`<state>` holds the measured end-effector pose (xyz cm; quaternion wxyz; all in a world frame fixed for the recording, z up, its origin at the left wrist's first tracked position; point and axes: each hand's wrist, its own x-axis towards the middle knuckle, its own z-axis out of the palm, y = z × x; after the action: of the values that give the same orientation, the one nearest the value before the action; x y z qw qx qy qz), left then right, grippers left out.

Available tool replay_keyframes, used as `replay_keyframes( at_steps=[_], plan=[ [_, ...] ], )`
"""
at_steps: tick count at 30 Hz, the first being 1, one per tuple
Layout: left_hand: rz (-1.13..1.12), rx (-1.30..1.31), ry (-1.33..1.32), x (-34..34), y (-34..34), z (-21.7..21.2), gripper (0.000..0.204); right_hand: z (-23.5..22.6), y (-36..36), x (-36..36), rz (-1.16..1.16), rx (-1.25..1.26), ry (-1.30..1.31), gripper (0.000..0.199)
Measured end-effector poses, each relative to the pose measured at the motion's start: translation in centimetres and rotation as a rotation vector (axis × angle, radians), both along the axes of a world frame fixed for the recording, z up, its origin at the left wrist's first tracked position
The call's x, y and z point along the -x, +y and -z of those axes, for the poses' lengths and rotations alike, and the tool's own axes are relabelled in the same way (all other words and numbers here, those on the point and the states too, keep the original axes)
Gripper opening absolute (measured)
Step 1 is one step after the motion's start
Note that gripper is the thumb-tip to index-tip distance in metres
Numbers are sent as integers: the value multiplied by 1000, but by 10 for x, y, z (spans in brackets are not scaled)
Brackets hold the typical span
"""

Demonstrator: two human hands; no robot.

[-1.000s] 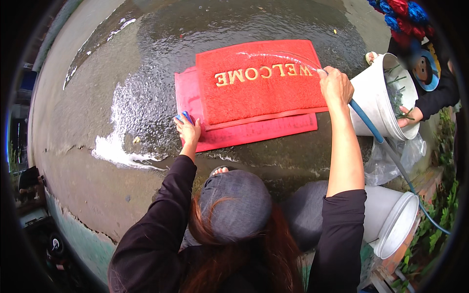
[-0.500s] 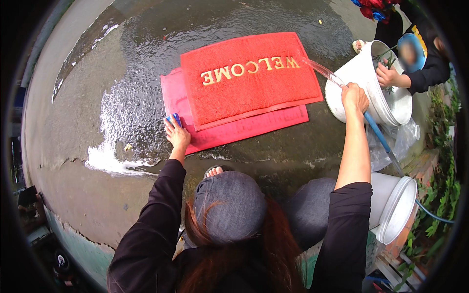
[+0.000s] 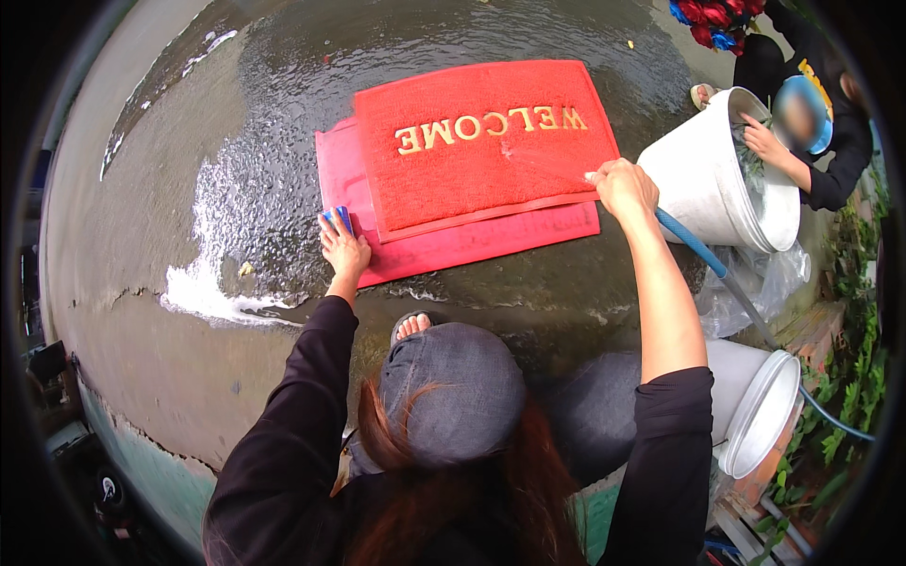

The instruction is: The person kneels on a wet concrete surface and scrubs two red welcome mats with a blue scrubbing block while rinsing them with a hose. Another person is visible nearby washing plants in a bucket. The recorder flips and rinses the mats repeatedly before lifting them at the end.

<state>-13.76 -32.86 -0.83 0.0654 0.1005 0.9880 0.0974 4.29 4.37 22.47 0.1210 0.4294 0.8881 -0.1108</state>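
Observation:
A red doormat (image 3: pixel 486 184) with yellow lettering lies on top of a second, pinkish-red mat (image 3: pixel 491 245), which shows along the left and near sides. At the left edge of the lower mat, my left hand (image 3: pixel 345 253) is closed on a small blue scrubber (image 3: pixel 339 218), mostly hidden under the fingers, so its exact kind is unclear. My right hand (image 3: pixel 627 187) grips the end of a blue hose (image 3: pixel 696 243) over the right side of the doormat. A thin stream of water runs from it leftward onto the red pile.
Wet concrete floor (image 3: pixel 226 179) with white foam (image 3: pixel 212 300) surrounds the mats. On the right a white bucket (image 3: pixel 694 165) lies tipped, with a co-worker's hand (image 3: pixel 766 143) at its mouth. Another bucket (image 3: pixel 755 406) lies near my leg, by a clear plastic bag (image 3: pixel 755 283) and plants.
My right hand has moved left and slightly down with the hose, so the water lands nearer the doormat's middle. My left hand remains at the mat's left edge with the scrubber.

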Motion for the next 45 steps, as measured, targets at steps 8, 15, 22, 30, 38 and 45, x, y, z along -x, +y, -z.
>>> replay_keyframes(
  at_steps=[8,15,22,30,38,45],
  plan=[
    [-19,-199,36,9,-15,13,71,-16,-59,40,-224,-41,294,23],
    [-52,-217,-44,11,-17,12,74,-40,-58,47,-171,-129,354,27],
    [-44,-336,-91,21,-34,23,71,-48,-54,42,-149,-186,478,22],
    [-78,-183,-63,17,-21,19,70,-46,-65,49,-225,-246,578,18],
    [-60,-202,-110,21,-29,22,74,-50,-44,38,-141,-314,504,19],
    [-32,-200,-116,22,-26,18,73,-45,12,1,21,-474,300,27]
  ],
)
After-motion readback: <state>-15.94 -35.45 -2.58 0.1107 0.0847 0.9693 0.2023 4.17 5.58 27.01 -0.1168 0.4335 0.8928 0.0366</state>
